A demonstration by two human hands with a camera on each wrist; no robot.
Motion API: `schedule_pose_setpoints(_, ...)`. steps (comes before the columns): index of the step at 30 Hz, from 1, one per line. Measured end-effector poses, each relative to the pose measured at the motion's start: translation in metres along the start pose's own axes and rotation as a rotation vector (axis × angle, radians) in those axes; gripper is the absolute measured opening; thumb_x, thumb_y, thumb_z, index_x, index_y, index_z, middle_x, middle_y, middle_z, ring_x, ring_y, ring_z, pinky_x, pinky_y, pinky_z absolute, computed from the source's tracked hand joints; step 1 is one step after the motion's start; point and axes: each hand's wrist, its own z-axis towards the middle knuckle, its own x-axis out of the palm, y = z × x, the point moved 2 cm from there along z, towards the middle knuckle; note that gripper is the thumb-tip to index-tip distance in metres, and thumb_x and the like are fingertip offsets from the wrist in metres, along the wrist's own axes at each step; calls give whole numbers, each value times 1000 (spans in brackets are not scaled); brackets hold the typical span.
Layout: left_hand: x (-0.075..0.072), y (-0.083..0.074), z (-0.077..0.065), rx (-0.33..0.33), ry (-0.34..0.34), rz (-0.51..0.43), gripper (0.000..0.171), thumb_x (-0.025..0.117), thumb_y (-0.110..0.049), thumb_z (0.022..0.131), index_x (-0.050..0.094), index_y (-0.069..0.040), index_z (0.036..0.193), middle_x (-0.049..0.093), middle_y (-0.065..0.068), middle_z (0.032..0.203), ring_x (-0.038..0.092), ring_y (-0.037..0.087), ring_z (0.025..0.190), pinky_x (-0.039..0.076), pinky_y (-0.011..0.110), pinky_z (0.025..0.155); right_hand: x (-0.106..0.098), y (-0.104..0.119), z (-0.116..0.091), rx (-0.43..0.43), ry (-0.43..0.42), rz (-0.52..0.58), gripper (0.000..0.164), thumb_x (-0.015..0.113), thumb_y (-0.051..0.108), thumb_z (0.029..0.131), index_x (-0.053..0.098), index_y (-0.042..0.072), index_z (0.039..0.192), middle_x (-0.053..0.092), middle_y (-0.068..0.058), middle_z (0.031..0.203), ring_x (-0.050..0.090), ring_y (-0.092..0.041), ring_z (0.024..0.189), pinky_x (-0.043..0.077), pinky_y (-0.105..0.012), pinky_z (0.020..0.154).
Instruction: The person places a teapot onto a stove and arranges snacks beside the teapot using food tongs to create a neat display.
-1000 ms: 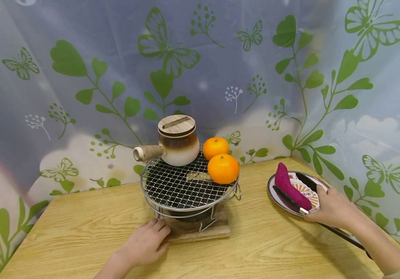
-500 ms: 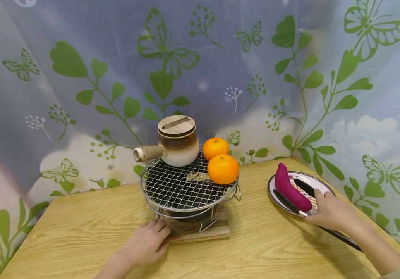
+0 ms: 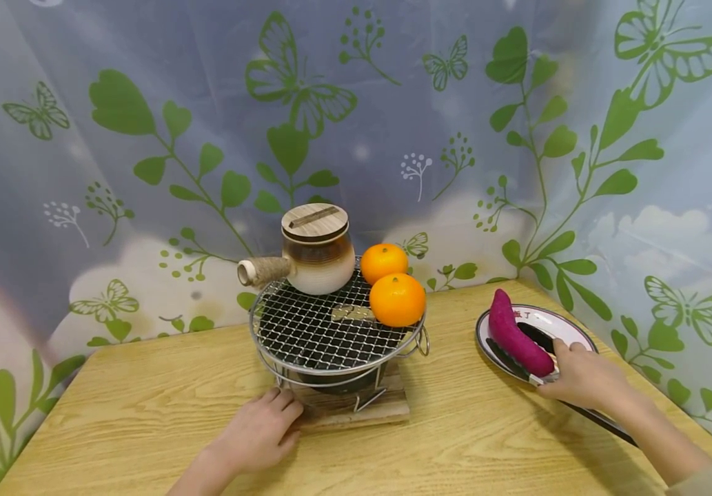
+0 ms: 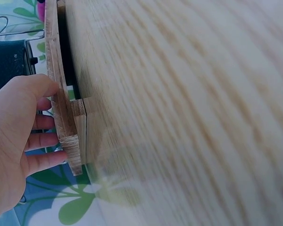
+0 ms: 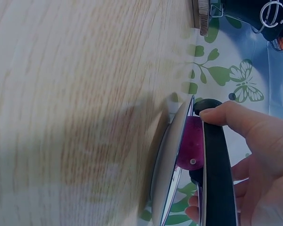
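My right hand grips black-handled tongs, thumb on the near handle. Their dark tips lie either side of a purple sweet potato, close along its sides. It rests on a patterned white plate with a dark rim. My left hand holds the front left corner of a wooden board; in the left wrist view the thumb is at the board's edge and the fingertips are against its end. On the board stands a small stove topped by a round wire grill.
A brown-and-white pot with a wooden lid stands on the grill, its twine-wrapped handle pointing left. Two mandarins sit at the grill's right. A metal ring hangs off that side. A printed cloth hangs behind the table.
The tongs have narrowed, and their right tip has moved left toward the sweet potato. My right hand has shifted slightly left. My left hand has stayed in place.
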Motion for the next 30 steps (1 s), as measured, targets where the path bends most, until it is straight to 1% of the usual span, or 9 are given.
schedule_pose_setpoints(5, -1, 0, 0, 10, -30, 0, 28, 67, -28, 77, 61, -9, 97, 58, 6, 97, 54, 22, 86, 50, 36, 72, 1, 0, 0, -1, -5, -7, 89, 72, 45, 68, 39, -19, 121, 51, -26, 90, 54, -32, 71, 45, -43, 50)
schedule_pose_setpoints(11, -2, -1, -1, 29, -66, 5, 28, 69, -26, 75, 61, -9, 96, 57, 5, 96, 54, 21, 85, 50, 35, 69, 2, 0, 1, 3, -12, -22, 84, 71, 43, 69, 41, -18, 119, 51, -24, 88, 53, -31, 70, 44, -43, 48)
schedule_pose_setpoints(15, -3, -1, -1, 25, -56, 5, 28, 68, -26, 75, 61, -9, 96, 57, 6, 97, 54, 22, 86, 50, 36, 70, 2, -1, 1, 0, -14, -22, 82, 71, 39, 69, 40, -18, 120, 50, -23, 87, 52, -29, 68, 42, -41, 47)
schedule_pose_setpoints(22, -4, -2, -1, 29, -23, 12, 27, 67, -27, 78, 61, -8, 98, 58, 7, 99, 54, 23, 88, 50, 36, 73, 5, -2, 0, -45, -68, -18, 84, 73, 35, 67, 41, -18, 123, 54, -23, 90, 56, -32, 72, 44, -42, 49)
schedule_pose_setpoints(25, -4, -2, -2, 25, -22, 12, 27, 67, -27, 78, 61, -8, 98, 58, 7, 98, 54, 23, 88, 50, 36, 73, 6, -5, 0, -53, -71, -4, 84, 74, 35, 67, 41, -17, 125, 54, -23, 91, 56, -31, 73, 44, -42, 50)
schedule_pose_setpoints(30, -2, -1, -2, 27, -35, 13, 29, 67, -27, 77, 61, -8, 98, 58, 7, 99, 54, 23, 89, 50, 36, 73, 5, -10, 1, -51, -77, 13, 83, 74, 34, 65, 42, -14, 125, 54, -21, 88, 55, -29, 69, 43, -42, 48)
